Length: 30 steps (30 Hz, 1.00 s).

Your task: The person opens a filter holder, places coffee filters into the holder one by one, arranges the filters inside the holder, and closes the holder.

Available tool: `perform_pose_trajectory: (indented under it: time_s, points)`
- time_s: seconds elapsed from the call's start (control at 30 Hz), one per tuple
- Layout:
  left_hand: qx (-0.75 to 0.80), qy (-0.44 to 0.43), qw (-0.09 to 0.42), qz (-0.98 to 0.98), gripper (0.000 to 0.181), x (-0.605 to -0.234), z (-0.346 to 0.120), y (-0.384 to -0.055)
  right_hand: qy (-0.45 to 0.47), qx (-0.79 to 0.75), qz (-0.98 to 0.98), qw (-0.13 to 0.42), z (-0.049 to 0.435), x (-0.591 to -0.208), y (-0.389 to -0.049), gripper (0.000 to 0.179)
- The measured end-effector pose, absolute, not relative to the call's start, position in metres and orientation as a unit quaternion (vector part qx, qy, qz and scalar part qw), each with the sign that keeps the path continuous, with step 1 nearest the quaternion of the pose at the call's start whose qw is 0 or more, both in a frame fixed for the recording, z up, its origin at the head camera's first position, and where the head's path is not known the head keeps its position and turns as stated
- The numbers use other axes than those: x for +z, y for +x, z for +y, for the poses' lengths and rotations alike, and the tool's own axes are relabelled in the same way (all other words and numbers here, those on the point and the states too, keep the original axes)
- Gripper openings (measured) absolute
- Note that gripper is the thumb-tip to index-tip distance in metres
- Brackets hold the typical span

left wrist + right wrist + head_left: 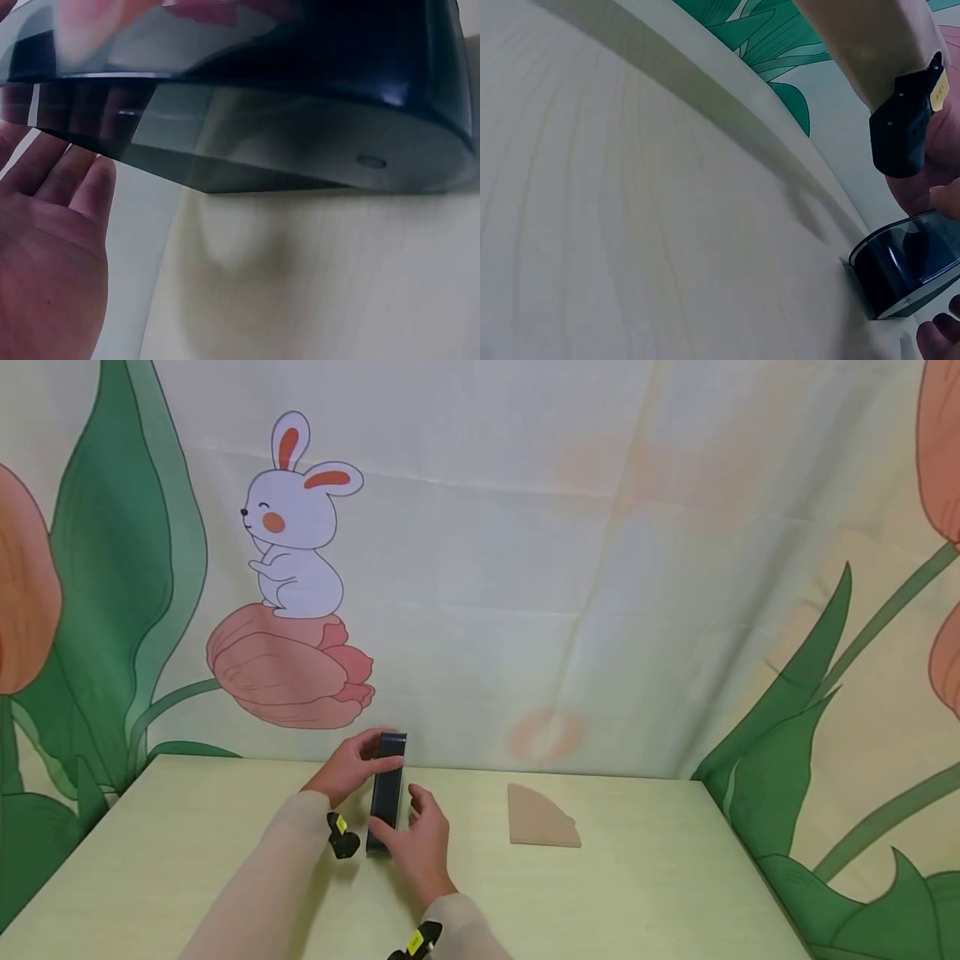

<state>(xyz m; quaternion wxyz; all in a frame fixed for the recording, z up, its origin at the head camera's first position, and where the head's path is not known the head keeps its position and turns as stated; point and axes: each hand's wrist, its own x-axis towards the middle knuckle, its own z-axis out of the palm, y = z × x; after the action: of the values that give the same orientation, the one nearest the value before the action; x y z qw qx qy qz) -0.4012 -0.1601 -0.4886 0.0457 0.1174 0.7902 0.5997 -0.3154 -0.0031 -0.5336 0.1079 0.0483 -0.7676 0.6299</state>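
1. Both hands at the dark glossy box (387, 795): left hand (347, 770) grips its far end, thumb across the face; right hand (424, 845) has its thumb against the near end, fingers loosely spread off the side.
2. Box sits low over the tabletop (645, 885), left of centre; full contact underneath unclear.
3. Progress, as judged: box in hand; any finished step cannot be told.
4. Tan fan-shaped board (542, 820) lies flat, apart to the right, untouched.
5. Rabbit-print backdrop (480, 568) behind.
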Motion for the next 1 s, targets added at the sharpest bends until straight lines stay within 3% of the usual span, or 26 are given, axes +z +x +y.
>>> perform_pose_trajectory:
  time_s: [0.57, 1.0]
  points:
    - [0.621, 0.110, 0.072, 0.773, 0.069, -0.494, -0.158, -0.406, 0.028, 0.601, -0.795, 0.077, -0.015, -0.529, -0.320, 0.058]
    - [0.620, 0.105, 0.066, 0.775, 0.066, -0.490, -0.158, -0.401, 0.038, 0.549, -0.829, 0.098, -0.011, -0.522, -0.320, 0.036]
